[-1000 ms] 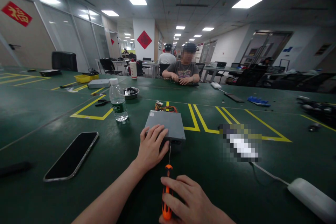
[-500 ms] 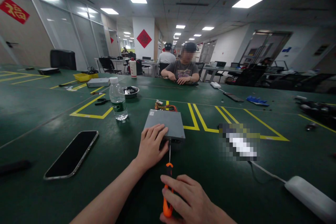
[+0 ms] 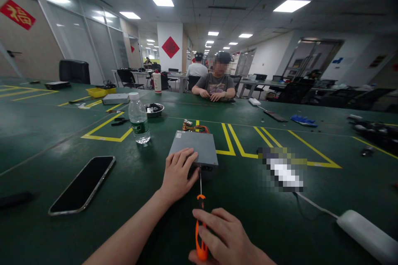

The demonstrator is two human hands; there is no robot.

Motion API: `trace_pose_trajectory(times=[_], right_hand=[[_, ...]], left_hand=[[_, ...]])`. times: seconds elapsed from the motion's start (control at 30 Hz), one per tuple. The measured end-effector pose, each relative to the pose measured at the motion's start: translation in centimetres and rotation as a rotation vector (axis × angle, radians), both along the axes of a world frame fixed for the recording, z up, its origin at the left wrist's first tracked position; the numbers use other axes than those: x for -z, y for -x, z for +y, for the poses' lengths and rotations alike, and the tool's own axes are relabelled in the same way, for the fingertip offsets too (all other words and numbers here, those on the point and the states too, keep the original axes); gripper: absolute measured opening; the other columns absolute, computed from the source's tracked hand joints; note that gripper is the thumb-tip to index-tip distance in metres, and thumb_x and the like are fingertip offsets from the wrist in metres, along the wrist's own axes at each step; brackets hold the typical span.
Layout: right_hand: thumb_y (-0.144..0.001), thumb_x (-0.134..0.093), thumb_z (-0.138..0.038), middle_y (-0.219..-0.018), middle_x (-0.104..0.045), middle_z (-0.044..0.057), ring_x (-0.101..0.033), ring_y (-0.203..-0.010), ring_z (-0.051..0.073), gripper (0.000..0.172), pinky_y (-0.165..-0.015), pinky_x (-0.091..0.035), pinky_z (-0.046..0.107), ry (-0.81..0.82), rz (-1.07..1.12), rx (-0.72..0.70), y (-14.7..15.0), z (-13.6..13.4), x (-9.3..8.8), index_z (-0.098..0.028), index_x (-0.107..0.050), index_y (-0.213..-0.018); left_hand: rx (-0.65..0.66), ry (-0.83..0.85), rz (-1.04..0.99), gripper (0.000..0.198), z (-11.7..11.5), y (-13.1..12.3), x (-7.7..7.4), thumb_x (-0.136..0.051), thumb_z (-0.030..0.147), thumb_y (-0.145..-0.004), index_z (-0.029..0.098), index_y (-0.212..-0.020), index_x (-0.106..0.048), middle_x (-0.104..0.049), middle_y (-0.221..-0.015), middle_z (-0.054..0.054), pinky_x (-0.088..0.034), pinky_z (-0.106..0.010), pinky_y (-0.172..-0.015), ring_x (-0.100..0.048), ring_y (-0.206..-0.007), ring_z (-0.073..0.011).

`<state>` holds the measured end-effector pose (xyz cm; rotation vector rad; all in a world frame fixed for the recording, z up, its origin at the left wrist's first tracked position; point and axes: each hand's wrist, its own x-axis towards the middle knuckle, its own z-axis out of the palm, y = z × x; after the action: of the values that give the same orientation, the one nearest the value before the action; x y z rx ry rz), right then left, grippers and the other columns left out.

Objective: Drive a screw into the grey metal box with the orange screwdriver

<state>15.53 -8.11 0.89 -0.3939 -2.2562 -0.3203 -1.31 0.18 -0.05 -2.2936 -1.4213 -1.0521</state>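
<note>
A grey metal power supply unit (image 3: 199, 145) lies flat on the green table, its bundle of coloured wires (image 3: 199, 128) at the far side. My left hand (image 3: 180, 172) grips its near left corner, fingers across the top and thumb by the near face. Below that face, my right hand (image 3: 225, 236) is closed round the orange and black handle of a screwdriver (image 3: 201, 215). The shaft points away from me, and its tip meets the near face of the unit. Any screw at the tip is too small to make out.
Left of the unit stand a water bottle (image 3: 139, 120) and a metal bowl (image 3: 154, 109); a phone (image 3: 83, 186) lies nearer. To the right are a blurred-out device (image 3: 284, 172), its cable and a white power strip (image 3: 367, 232). Another person (image 3: 216, 80) sits across the table.
The screwdriver handle has turned a little and tilted slightly right in my right hand, whose fingers have shifted on it. My left hand stays on the power supply unit.
</note>
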Motion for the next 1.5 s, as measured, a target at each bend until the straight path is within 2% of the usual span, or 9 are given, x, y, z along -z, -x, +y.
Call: trace_pose_trajectory(times=[0.13,0.27,0.5,0.6,0.73,0.93,1.13,1.33,1.5], right_hand=[[-0.091,-0.041,-0.043,-0.091,-0.067,0.014,-0.065,-0.08,0.015,0.032,-0.066,-0.052,0.023,0.078,-0.035,0.012,0.1,-0.1,0.0,-0.013,-0.052,-0.091],[-0.092,-0.037,-0.038,-0.093,-0.066,0.014,-0.064,-0.083,0.017,0.028,-0.061,-0.053,0.025,0.039,-0.11,0.041,0.4,-0.2,-0.7,-0.018,-0.054,-0.103],[-0.09,-0.046,-0.038,-0.09,-0.068,0.013,-0.065,-0.072,0.013,0.025,-0.064,-0.052,0.023,-0.011,-0.015,0.002,-0.2,0.1,-0.2,-0.014,-0.053,-0.085],[-0.092,-0.039,-0.041,-0.093,-0.067,0.013,-0.065,-0.076,0.014,0.03,-0.065,-0.052,0.024,0.045,-0.081,0.014,0.0,0.0,-0.3,-0.014,-0.053,-0.093],[-0.093,-0.037,-0.038,-0.096,-0.066,0.012,-0.064,-0.083,0.015,0.027,-0.063,-0.052,0.024,0.03,-0.148,0.048,0.4,-0.3,-0.8,-0.018,-0.053,-0.103],[-0.091,-0.044,-0.037,-0.09,-0.068,0.014,-0.066,-0.075,0.013,0.024,-0.065,-0.052,0.021,0.016,0.005,0.005,-0.1,0.0,0.1,-0.014,-0.049,-0.088],[-0.093,-0.035,-0.034,-0.094,-0.066,0.014,-0.066,-0.079,0.016,0.027,-0.063,-0.053,0.024,0.053,-0.12,0.023,0.4,-0.3,-0.4,-0.016,-0.052,-0.104],[-0.092,-0.042,-0.03,-0.088,-0.068,0.015,-0.066,-0.075,0.014,0.019,-0.062,-0.053,0.021,-0.02,0.011,-0.008,0.2,0.0,-0.2,-0.014,-0.051,-0.086],[-0.094,-0.035,-0.036,-0.096,-0.066,0.015,-0.066,-0.081,0.015,0.028,-0.064,-0.053,0.024,0.076,-0.102,0.0,0.3,-0.3,-0.3,-0.014,-0.051,-0.101]], left_hand=[[0.004,0.003,-0.007,0.035,0.0,0.0,0.1,-0.049,0.033,-0.083,0.024,-0.117,-0.051,-0.055,-0.122,-0.006,-0.029,-0.041,-0.093,-0.046,-0.114,-0.0236],[0.004,0.002,-0.008,0.035,0.0,0.0,0.2,-0.05,0.033,-0.083,0.024,-0.116,-0.052,-0.055,-0.122,-0.006,-0.029,-0.041,-0.094,-0.046,-0.115,-0.0237],[-0.014,-0.003,0.012,0.035,-0.1,0.0,0.1,-0.05,0.033,-0.083,0.024,-0.116,-0.052,-0.055,-0.122,-0.005,-0.03,-0.04,-0.093,-0.046,-0.115,-0.0229],[-0.013,0.001,0.005,0.034,-0.1,0.0,0.1,-0.049,0.033,-0.083,0.024,-0.116,-0.052,-0.055,-0.122,-0.006,-0.029,-0.04,-0.094,-0.045,-0.115,-0.0232],[-0.004,0.004,-0.002,0.034,-0.1,0.0,0.1,-0.049,0.032,-0.083,0.024,-0.116,-0.052,-0.055,-0.122,-0.006,-0.03,-0.041,-0.093,-0.046,-0.115,-0.0237],[-0.004,0.001,0.002,0.034,-0.1,0.0,0.0,-0.049,0.032,-0.083,0.024,-0.116,-0.052,-0.055,-0.123,-0.006,-0.03,-0.04,-0.093,-0.046,-0.115,-0.023],[-0.003,0.011,-0.004,0.034,-0.1,0.0,0.0,-0.048,0.032,-0.084,0.024,-0.116,-0.052,-0.055,-0.122,-0.006,-0.029,-0.041,-0.093,-0.045,-0.115,-0.0233],[-0.012,0.002,0.009,0.034,-0.1,0.0,-0.1,-0.049,0.033,-0.083,0.024,-0.116,-0.052,-0.055,-0.122,-0.005,-0.03,-0.039,-0.093,-0.045,-0.115,-0.0225],[-0.006,0.01,0.001,0.034,-0.1,0.0,-0.1,-0.049,0.032,-0.083,0.024,-0.116,-0.052,-0.055,-0.122,-0.006,-0.029,-0.04,-0.093,-0.045,-0.115,-0.0233]])
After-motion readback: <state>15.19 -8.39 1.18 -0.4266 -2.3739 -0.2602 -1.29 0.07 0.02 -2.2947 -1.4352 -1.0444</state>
